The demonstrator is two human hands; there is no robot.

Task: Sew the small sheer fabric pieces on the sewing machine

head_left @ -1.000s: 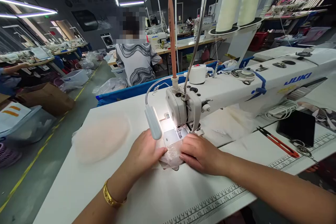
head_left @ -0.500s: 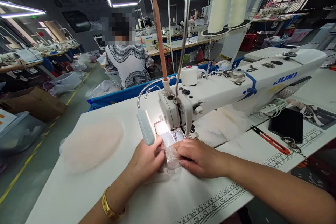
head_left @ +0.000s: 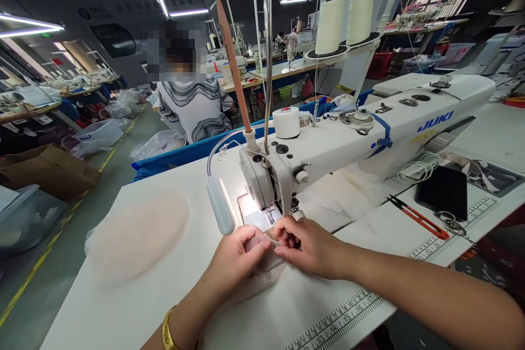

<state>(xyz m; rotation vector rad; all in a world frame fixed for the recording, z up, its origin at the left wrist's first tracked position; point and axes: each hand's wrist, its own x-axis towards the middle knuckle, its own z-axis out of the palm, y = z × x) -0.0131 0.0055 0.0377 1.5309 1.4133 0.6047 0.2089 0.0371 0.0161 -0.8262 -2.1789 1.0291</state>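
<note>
While the left hand (head_left: 234,256) and right hand (head_left: 314,247) curl into pinches, they grip sheer fabric (head_left: 268,268) between them. Just beyond both stands a sewing machine (head_left: 328,145).

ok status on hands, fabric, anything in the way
Left hand, right hand: both gripping sheer fabric. Held in front of presser foot. Lamp head close by left hand.

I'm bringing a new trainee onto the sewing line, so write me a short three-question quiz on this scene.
1. What do the left hand and right hand hold between them: A) a thread cone, B) sheer fabric, or C) a pencil?
2. True or false: the red snips lie beside the black phone.
3. Fill in: the gold bracelet is on the ____ wrist.

Key: 1 B; 2 true; 3 left.
</note>
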